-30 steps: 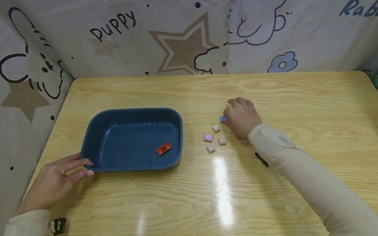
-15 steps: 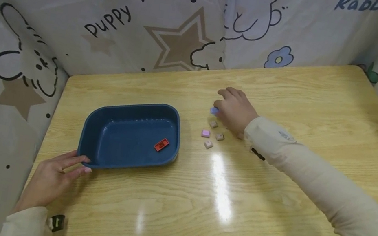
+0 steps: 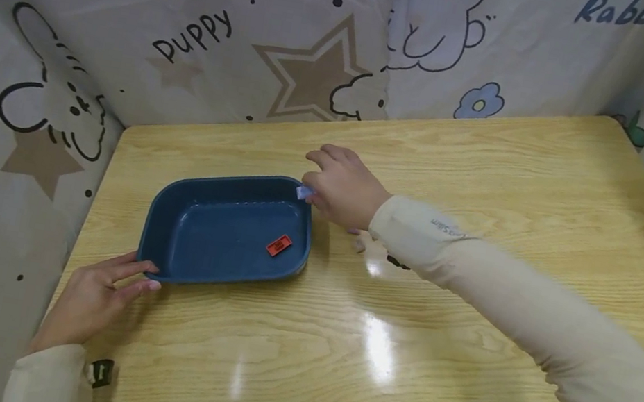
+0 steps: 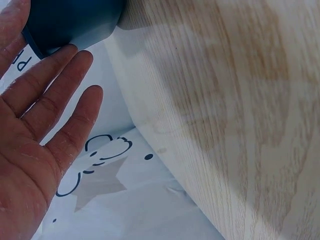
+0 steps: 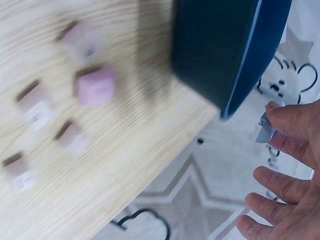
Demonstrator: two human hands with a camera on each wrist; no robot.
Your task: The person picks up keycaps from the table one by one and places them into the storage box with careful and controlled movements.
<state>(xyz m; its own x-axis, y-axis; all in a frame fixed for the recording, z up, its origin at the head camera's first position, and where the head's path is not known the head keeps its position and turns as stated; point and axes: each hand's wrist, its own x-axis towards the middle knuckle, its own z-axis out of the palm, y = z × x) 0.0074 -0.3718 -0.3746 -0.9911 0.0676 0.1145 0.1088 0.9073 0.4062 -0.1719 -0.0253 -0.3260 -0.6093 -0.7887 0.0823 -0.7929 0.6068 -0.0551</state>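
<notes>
My right hand (image 3: 348, 187) pinches a small light-blue keycap (image 3: 303, 192) between thumb and finger, over the right rim of a dark blue basin (image 3: 209, 276). In the right wrist view this keycap (image 5: 266, 128) sits at the fingertips, and the other fingers are spread. A red keycap (image 3: 279, 245) lies inside the basin, toward its right end. At the basin's near left corner my left hand (image 3: 91, 301) holds the rim between thumb and fingers. The left wrist view shows that hand's fingers (image 4: 60, 100) against the basin's edge.
Several pale pink keycaps and one purple keycap (image 5: 96, 87) lie on the wooden table (image 3: 460, 363) right of the basin, partly hidden by the right arm in the head view. Printed cloth (image 3: 219, 93) borders the table's back and left.
My right hand has moved left with the light-blue keycap, from beside the loose keycaps to above the basin's right rim. The left hand stays at the basin's corner.
</notes>
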